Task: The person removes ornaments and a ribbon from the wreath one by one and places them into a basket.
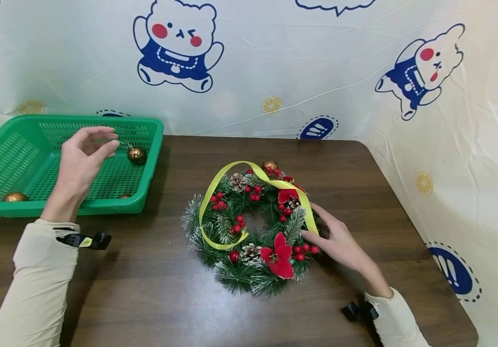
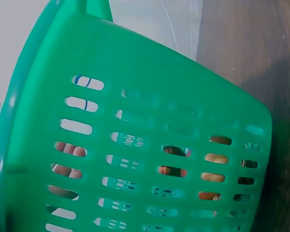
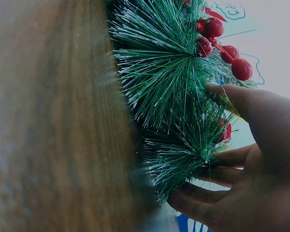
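Nearest are 2 pale sleeves, each with a small black camera at the wrist, over a brown wooden table. A green wreath lies flat on the table, right of a green basket and apart from it. On its near side sit a red flower, a pine cone and a bunch of red berries.

At the wreath's right edge is the right hand. Its thumb lies on top of the greenery and its fingers curl round the outer side, so thumb and fingers clasp the wreath between them. A yellow ribbon loops over the wreath, its right end running down by that hand. Farther round the ring are 2 more pine cones, a 2nd red flower and, at the far edge, a gold ball.

To the left, the slotted basket holds a gold ball near its front left corner and another, partly hidden, by its front wall. The left hand is above the basket, thumb and fingertips together, pinching the thin loop of a shiny brown ball that hangs beside them.

Behind stands a white wall sheet printed with 2 cartoon bears and orange slices.
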### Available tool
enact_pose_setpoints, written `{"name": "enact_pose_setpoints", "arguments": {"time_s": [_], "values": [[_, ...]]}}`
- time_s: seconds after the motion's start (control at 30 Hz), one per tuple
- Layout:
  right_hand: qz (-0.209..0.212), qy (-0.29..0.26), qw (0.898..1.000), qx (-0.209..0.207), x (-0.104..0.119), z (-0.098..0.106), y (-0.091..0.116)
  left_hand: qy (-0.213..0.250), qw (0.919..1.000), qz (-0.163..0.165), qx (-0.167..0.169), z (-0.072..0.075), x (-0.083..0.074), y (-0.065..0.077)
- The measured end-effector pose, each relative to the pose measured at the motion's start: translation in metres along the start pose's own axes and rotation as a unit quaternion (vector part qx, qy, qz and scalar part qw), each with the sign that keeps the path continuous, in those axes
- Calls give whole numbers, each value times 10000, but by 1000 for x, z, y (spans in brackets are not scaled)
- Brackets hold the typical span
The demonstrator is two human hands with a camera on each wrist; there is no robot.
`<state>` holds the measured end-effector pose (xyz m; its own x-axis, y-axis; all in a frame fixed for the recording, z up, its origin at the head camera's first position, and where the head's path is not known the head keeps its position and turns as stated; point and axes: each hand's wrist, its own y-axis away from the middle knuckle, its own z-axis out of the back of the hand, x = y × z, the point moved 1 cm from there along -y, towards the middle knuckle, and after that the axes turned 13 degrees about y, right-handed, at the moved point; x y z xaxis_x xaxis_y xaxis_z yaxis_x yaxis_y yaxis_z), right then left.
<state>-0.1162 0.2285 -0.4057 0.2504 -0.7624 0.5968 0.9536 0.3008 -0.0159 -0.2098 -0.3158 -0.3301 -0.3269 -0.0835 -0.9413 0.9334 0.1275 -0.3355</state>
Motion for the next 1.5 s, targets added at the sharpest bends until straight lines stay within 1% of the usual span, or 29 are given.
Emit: {"name": "enact_pose_setpoints", "arguments": {"time_s": [0.33,0.43,0.57,0.9,0.93,1.07,1.17,1.27,1.37,1.4,1.5], "values": [[2,23,10000,0,-1,0,-1,284,9995,100,3,-2,-3,0],[-1,42,10000,-8,-1,0,-1,419,9991,87,35,-4,-6,1],[-3,44,10000,-10,0,1,-1,710,9974,21,95,-8,-10,1],[-2,70,10000,-21,2,1,0,1038,9939,-125,336,-24,-24,7],[-2,75,10000,-26,2,1,0,1000,9943,-134,357,-25,-25,7],[1,77,10000,-18,2,1,0,529,9975,-192,421,-30,-27,9],[4,55,10000,-13,2,1,-1,269,9981,-278,480,-35,-29,11],[7,66,10000,-3,3,1,-1,368,9971,-343,577,-39,-30,12],[-6,74,10000,9,3,1,-1,354,9964,-349,693,-44,-33,14],[-9,77,10000,0,3,1,-1,287,9962,-342,746,-46,-34,15],[22,67,10000,9,3,0,-1,-104,9955,-321,890,-50,-38,19]]}}
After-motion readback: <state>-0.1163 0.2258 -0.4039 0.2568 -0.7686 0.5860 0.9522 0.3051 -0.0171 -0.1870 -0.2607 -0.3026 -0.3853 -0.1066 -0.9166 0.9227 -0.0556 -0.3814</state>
